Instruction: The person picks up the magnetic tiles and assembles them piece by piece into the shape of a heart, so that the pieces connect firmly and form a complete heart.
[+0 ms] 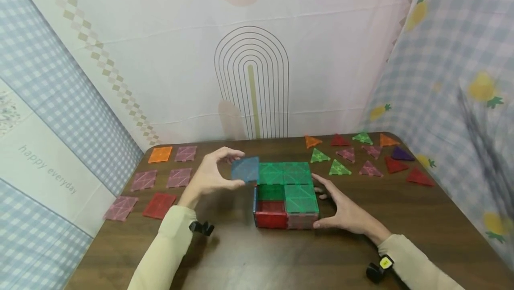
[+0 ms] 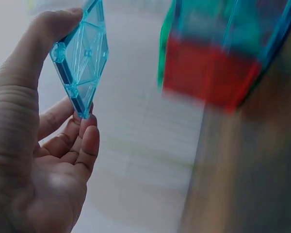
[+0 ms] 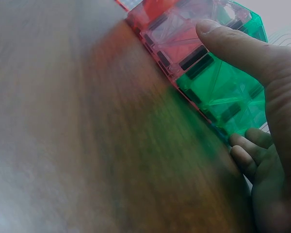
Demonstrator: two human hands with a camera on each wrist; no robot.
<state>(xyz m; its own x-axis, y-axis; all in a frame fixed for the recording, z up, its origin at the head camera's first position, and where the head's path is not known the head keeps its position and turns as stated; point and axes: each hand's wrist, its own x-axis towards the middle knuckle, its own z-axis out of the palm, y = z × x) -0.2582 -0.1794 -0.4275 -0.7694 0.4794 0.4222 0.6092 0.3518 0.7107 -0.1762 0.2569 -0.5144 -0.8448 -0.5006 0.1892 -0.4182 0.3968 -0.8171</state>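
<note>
My left hand [image 1: 210, 171] pinches a translucent blue square magnetic tile [image 1: 246, 170] by its edges, between thumb and fingers. That tile is raised beside the back left corner of a low box of magnetic tiles [image 1: 271, 220]. Red and pink tiles form the box's front, with blue on its left side. Green squares cover the back of its top and the front right; the front left square of the top is uncovered, showing a red floor. My right hand [image 1: 345, 209] holds the box's right end, thumb at the front pink tile [image 3: 174, 41] and fingers toward the back.
On the table's left lie flat squares: an orange tile [image 1: 160, 155], a red tile [image 1: 159, 205] and several pink ones. Several triangle tiles, such as a green one [image 1: 339, 167] and a purple one [image 1: 402, 154], are spread at the back right. A patterned cloth [image 1: 180, 80] hangs behind.
</note>
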